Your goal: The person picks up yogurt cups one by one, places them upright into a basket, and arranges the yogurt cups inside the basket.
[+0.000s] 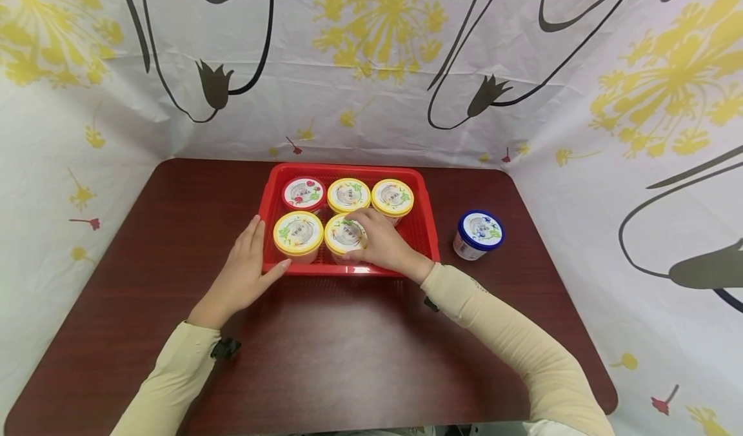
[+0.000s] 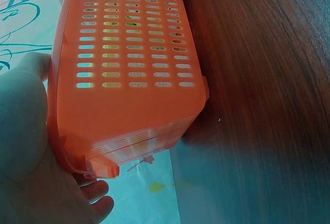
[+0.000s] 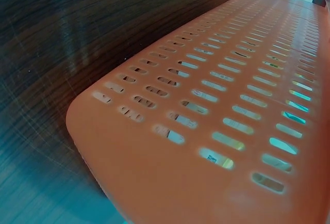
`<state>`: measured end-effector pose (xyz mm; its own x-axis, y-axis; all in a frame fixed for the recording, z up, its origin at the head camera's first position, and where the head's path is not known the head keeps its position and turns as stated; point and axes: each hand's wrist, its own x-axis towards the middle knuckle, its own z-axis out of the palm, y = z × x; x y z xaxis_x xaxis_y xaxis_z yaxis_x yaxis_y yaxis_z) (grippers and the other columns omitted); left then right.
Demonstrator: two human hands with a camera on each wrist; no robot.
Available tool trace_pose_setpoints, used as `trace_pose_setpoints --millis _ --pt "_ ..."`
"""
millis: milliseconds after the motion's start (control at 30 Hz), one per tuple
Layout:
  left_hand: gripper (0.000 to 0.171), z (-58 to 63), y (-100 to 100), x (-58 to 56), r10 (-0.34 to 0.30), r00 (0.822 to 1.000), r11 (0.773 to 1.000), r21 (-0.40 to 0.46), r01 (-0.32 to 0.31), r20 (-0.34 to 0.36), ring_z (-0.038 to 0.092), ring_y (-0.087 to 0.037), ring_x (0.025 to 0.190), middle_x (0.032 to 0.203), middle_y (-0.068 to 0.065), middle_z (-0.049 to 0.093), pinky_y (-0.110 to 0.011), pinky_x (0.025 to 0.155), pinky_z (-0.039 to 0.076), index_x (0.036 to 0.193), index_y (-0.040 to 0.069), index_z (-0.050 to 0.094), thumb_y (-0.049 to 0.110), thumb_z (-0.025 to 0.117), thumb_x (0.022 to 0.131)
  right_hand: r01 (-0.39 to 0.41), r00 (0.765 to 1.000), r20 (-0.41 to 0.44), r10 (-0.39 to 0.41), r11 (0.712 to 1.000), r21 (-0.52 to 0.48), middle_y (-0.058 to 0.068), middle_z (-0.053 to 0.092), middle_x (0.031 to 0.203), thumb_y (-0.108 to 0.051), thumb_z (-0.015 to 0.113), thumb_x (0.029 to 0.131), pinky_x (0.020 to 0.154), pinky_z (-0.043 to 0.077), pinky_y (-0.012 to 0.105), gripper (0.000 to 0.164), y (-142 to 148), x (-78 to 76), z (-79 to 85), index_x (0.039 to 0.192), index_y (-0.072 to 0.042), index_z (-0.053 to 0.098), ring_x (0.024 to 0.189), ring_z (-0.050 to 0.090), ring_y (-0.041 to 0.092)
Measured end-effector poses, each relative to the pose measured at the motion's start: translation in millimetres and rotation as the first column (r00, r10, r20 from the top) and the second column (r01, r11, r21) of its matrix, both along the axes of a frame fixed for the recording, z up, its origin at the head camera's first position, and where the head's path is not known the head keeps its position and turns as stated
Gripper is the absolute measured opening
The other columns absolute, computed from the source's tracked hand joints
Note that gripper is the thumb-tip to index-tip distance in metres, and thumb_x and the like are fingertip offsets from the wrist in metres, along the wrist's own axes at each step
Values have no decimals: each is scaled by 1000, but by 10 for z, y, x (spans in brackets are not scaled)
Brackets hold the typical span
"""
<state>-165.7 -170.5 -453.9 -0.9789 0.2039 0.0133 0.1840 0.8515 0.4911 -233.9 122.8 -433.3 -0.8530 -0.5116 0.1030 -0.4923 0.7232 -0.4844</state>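
Note:
A red plastic basket [image 1: 426, 213] holds several tubs with yellow lids and one red-lidded tub [image 1: 304, 194] at its back left. My right hand [image 1: 386, 239] reaches over the front rim and grips the front-middle yellow-lidded tub [image 1: 342, 233] by its lid, thumb at the near side and fingers at the far side. Beside that tub, at the front left, sits another yellow-lidded tub [image 1: 298, 235]. My left hand [image 1: 240, 271] rests against the basket's front left corner, fingers extended along the left side and thumb toward the front rim. The right wrist view shows only the slotted basket wall [image 3: 206, 115], with the hand out of sight.
A blue-lidded tub [image 1: 478, 235] stands on the brown table [image 1: 348, 352] to the right of the basket. Two more yellow-lidded tubs [image 1: 349, 195] fill the basket's back row. Patterned white cloth [image 1: 360, 113] hangs behind the table and along both sides.

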Motion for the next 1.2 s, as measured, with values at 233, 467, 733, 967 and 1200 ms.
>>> trace_pose_setpoints --millis 233,467,733,967,1200 --pt "106 1 -3 1 0 1000 1000 -1 0 1 16 -43 148 166 -20 3 -68 107 39 158 2 -1 54 61 90 -1 1000 10 1 1000 -2 5 52 137 -40 88 71 110 46 46 78 17 10 12 136 -17 51 127 48 21" --pt "105 -1 3 1 2 1000 1000 3 -2 12 16 -43 148 166 -20 2 -67 106 40 158 2 -2 50 63 91 -9 1000 -22 9 1000 2 8 54 137 -41 88 71 111 43 48 79 49 5 110 136 -13 53 130 48 24" --pt "105 15 0 4 1 1000 1000 -3 -1 12 15 -43 148 166 -20 2 -67 105 41 158 2 -2 47 65 90 23 1000 14 -23 1000 -20 9 49 143 -39 84 77 113 44 45 78 212 -32 373 142 -13 48 132 45 25" --pt "105 31 13 8 -3 1000 1000 -1 4 14 15 -44 148 166 -21 3 -67 105 41 158 1 -1 46 65 90 79 997 30 -77 995 -64 7 45 149 -39 82 80 114 42 50 77 449 -100 598 144 -15 46 138 42 26" --pt "105 33 9 11 1 1000 1000 -8 -1 16 15 -44 148 165 -21 2 -67 105 41 158 1 -2 46 65 91 117 993 0 -118 988 -105 6 47 147 -36 81 81 114 41 51 76 653 -123 782 145 -16 47 135 46 26"
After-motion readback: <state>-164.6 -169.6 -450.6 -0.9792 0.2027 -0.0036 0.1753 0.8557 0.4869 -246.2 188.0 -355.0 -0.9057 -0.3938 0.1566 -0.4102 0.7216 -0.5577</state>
